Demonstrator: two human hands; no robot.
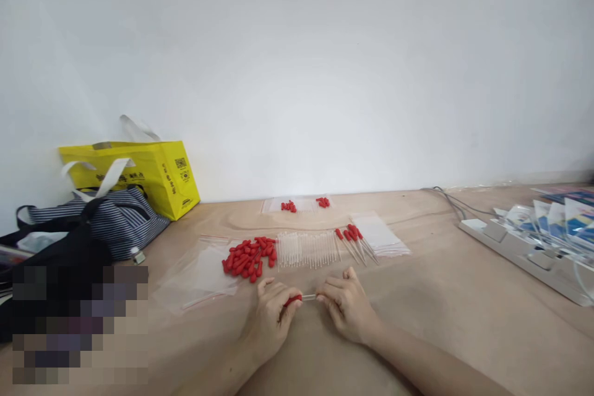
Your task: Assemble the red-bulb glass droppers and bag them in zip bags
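Head view: our left hand (271, 317) pinches a red bulb (293, 301); our right hand (346, 305) pinches a clear tube (309, 297). We hold the tube between both hands, its long axis running left-right, left end at the bulb.
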